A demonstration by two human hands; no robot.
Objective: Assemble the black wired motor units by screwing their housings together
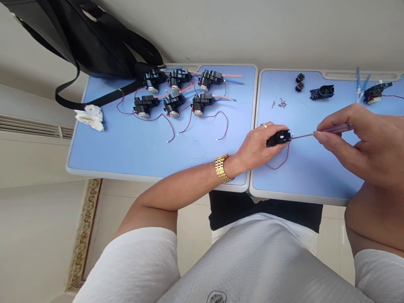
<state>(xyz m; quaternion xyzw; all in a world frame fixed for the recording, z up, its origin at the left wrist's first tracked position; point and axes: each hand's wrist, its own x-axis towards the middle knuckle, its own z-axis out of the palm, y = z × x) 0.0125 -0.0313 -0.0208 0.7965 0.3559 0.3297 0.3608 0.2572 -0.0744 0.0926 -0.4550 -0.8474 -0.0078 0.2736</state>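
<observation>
My left hand (pixel 257 147) is closed around a small black motor housing (pixel 279 138) above the right-hand blue table. A twisted red and black wire (pixel 285 162) trails below the housing onto the tabletop. In my right hand (pixel 356 141) is a screwdriver (pixel 339 128), its thin shaft lying nearly level and pointing left. The screwdriver's tip meets the right end of the housing; whether it sits in a screw is too small to tell. Beyond my hands lie a small pile of screws (pixel 282 103), two round black parts (pixel 300 82) and a black plastic cover (pixel 322 92).
Several black motor assemblies (pixel 179 78) with wires and tubes stand in two rows on the left table (pixel 126 147). Another assembly (pixel 375 93) and blue tubes (pixel 359 84) are at far right. A black bag (pixel 94 38) and crumpled tissue (pixel 90 118) occupy the left end.
</observation>
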